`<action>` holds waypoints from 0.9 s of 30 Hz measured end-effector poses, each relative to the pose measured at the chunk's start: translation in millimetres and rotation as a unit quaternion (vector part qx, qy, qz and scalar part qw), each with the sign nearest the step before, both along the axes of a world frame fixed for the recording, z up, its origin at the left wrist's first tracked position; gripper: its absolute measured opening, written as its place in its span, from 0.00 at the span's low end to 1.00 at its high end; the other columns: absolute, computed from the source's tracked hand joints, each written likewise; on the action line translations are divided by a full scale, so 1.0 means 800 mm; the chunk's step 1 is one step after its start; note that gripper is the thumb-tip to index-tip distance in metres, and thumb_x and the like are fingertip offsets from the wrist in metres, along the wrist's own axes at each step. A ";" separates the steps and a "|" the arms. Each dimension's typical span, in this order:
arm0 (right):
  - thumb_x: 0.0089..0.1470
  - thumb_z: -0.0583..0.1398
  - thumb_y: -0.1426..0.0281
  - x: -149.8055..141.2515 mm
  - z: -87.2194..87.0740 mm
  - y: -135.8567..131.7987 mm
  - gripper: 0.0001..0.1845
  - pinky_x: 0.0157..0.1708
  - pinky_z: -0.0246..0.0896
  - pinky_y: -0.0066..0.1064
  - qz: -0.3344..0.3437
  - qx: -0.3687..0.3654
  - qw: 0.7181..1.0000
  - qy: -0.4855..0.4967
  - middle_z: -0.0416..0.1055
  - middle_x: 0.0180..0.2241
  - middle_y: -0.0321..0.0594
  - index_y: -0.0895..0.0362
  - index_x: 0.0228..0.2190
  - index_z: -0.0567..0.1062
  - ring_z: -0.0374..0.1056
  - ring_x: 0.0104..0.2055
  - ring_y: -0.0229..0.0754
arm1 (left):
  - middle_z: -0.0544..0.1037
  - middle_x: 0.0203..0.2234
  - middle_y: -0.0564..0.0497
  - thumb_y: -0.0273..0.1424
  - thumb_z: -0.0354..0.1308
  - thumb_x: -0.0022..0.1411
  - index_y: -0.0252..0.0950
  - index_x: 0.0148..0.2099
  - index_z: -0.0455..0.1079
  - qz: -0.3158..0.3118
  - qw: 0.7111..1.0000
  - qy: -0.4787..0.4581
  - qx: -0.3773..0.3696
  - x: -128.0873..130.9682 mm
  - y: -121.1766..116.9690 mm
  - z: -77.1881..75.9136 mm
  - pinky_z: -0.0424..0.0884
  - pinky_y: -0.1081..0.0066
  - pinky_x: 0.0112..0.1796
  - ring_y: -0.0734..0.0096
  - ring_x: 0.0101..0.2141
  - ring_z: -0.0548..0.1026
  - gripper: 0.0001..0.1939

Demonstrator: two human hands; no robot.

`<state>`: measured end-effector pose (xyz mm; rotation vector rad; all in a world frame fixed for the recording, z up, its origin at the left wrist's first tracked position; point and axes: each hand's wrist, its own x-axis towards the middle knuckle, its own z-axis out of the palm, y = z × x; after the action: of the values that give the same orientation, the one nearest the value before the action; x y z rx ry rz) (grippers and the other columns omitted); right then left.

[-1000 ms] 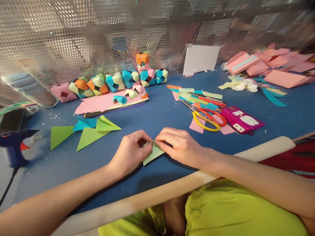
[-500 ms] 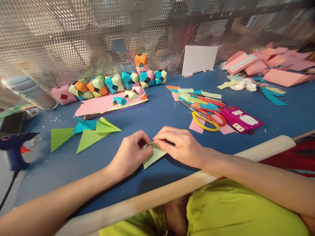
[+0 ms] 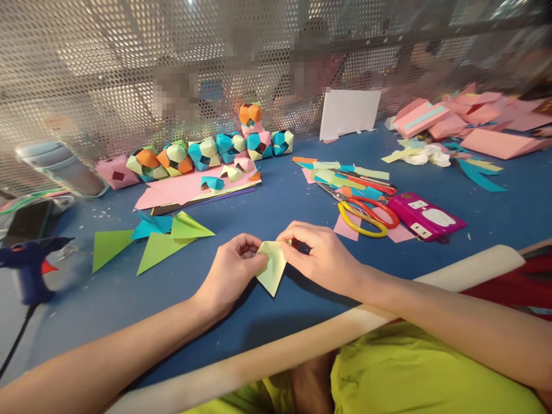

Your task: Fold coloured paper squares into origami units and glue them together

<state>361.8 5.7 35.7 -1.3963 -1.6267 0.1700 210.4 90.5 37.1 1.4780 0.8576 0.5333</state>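
A small piece of pale green folded paper (image 3: 272, 270) is held just above the blue table, its point toward me. My left hand (image 3: 235, 267) pinches its left edge between thumb and curled fingers. On the opposite side, the thumb and fingertips of my right hand (image 3: 321, 256) close on its upper right corner. Left of my hands lie folded green paper pieces (image 3: 161, 248) and a blue folded piece (image 3: 150, 226). Scissors with red and yellow handles (image 3: 366, 215) rest beyond my right hand, among coloured paper strips.
Folded paper balls (image 3: 204, 153) line the back by a perforated metal screen (image 3: 107, 75). A dark blue glue gun (image 3: 32, 267), phone (image 3: 28, 221) and bottle (image 3: 62, 167) are at left. Right are a magenta case (image 3: 426, 215) and pink paper pile (image 3: 487, 115). A pale tube (image 3: 310, 339) edges the table's front.
The green paper has turned, so its point now faces me and more of its face shows. Both hands still pinch it, with the right fingers shifted slightly along its edge.
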 end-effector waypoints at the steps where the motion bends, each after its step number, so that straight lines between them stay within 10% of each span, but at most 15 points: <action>1: 0.55 0.54 0.76 0.001 0.001 0.000 0.08 0.30 0.59 0.25 0.000 -0.008 1.000 0.005 0.67 0.25 0.35 0.58 0.26 0.70 0.63 0.27 0.33 | 0.69 0.21 0.57 0.28 0.60 0.46 0.34 0.30 0.68 -0.004 1.000 0.004 0.005 0.000 0.000 0.000 0.59 0.77 0.25 0.79 0.23 0.64 0.06; 14: 0.49 0.58 0.77 -0.004 0.020 -0.001 0.06 0.26 0.57 0.23 0.011 -0.211 0.969 0.128 0.71 0.24 0.33 0.59 0.27 0.76 0.63 0.26 0.32 | 0.65 0.20 0.59 0.29 0.57 0.52 0.37 0.30 0.65 -0.047 0.971 0.067 0.225 -0.003 -0.004 -0.004 0.59 0.77 0.24 0.78 0.23 0.62 0.03; 27: 0.50 0.58 0.75 0.000 0.021 -0.002 0.07 0.26 0.56 0.22 0.002 -0.202 0.973 0.116 0.70 0.22 0.33 0.60 0.24 0.76 0.62 0.26 0.32 | 0.69 0.24 0.56 0.37 0.58 0.57 0.36 0.35 0.68 -0.088 0.988 0.019 0.122 -0.006 -0.003 0.000 0.62 0.77 0.27 0.77 0.25 0.65 0.09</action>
<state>361.9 3.9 52.5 -1.6067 -1.4494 0.6736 205.9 88.2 37.3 1.7738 0.7006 0.4925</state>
